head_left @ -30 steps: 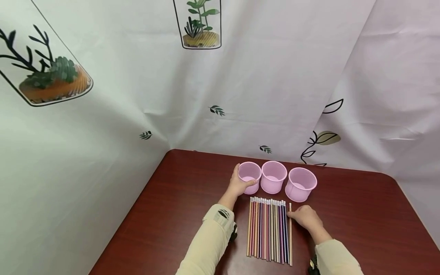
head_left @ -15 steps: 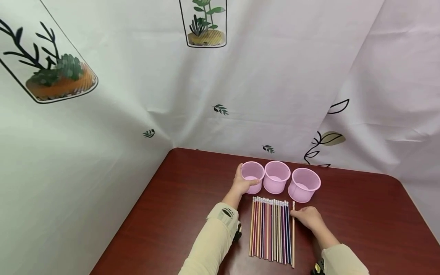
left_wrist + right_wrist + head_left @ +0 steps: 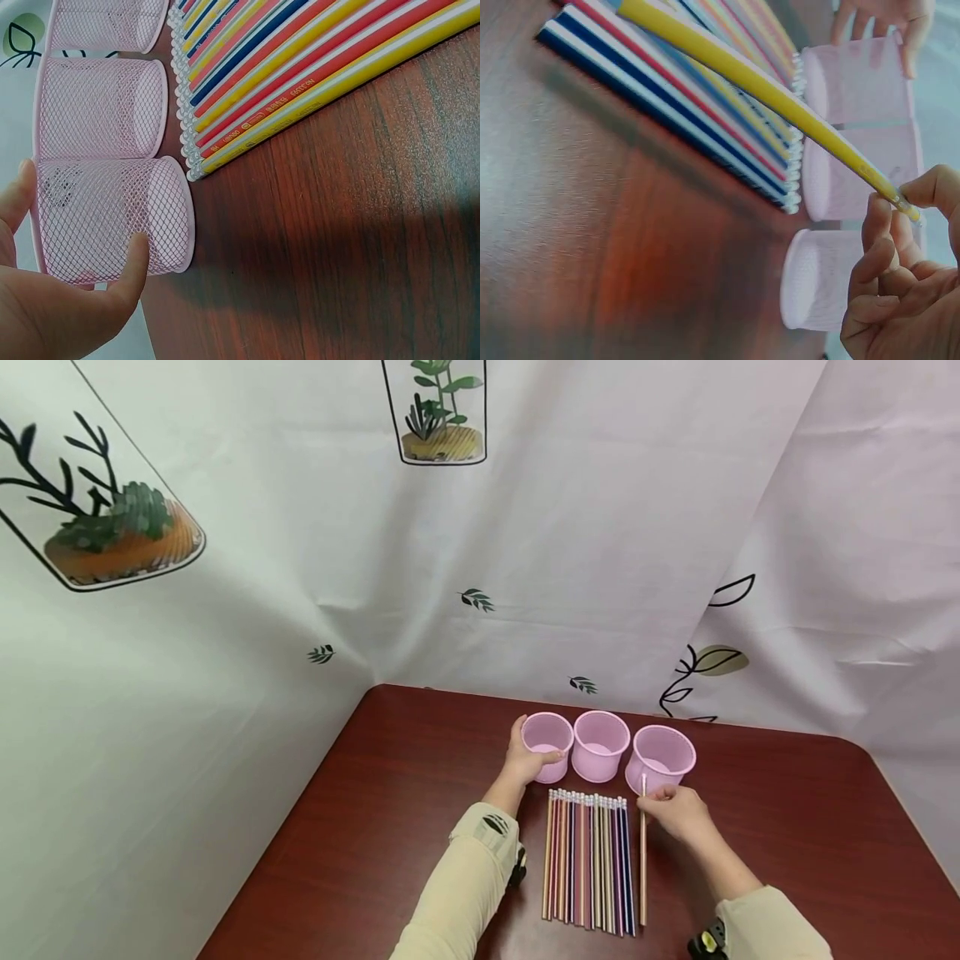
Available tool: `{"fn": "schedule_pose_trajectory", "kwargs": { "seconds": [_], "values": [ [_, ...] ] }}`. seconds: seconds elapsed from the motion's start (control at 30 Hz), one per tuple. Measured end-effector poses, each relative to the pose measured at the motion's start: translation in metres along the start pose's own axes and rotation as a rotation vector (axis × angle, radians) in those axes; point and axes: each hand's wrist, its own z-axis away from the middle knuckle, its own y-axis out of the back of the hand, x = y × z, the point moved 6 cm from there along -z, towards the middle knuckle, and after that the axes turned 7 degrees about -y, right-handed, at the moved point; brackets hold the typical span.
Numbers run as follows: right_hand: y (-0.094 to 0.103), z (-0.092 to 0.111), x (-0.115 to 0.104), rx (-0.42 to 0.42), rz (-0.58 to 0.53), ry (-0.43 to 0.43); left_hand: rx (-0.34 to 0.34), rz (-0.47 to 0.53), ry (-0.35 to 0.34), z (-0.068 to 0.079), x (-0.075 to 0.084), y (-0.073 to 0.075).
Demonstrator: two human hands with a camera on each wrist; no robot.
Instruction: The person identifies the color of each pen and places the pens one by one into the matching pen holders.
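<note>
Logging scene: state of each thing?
Left round pink mesh cup: upright, held
Middle round pink mesh cup: upright
Right round pink mesh cup: upright
Yellow striped pencil: pinched, held end raised
Striped multicoloured pencils: lying side by side
Left hand: holding left cup
Right hand: pinching yellow pencil

A curtained-off corner, its room type unclear: white plant-printed fabric [image 3: 585,527] hangs at twelve o'clock behind a reddish-brown wood-grain bench [image 3: 390,802].

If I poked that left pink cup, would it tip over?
Probably not easily: the pink cup looks squat, with a wide bottom. It may slide instead, because its thin mesh walls suggest it's light. It's likely fairly stiff, since it looks round even with the left hand gripping it.
</note>
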Motion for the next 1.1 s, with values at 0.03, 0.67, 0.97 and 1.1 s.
{"fn": "schedule_pose_trajectory", "kwargs": {
  "seconds": [0.03,0.67,0.97,1.1],
  "values": [
    [0.003,0.001,-0.003,0.002,-0.008,0.008,0.003,0.0,-0.001,0.0,0.0,0.0],
    [0.057,-0.002,-0.053,0.062,-0.198,0.172,0.002,0.011,0.012,-0.001,-0.002,0.001],
    [0.08,-0.004,-0.071,0.108,-0.179,0.233,0.005,0.015,0.012,0.0,-0.003,0.001],
    [0.088,-0.006,-0.077,0.109,-0.168,0.24,0.007,0.011,0.015,0.001,-0.002,0.001]
  ]
}}
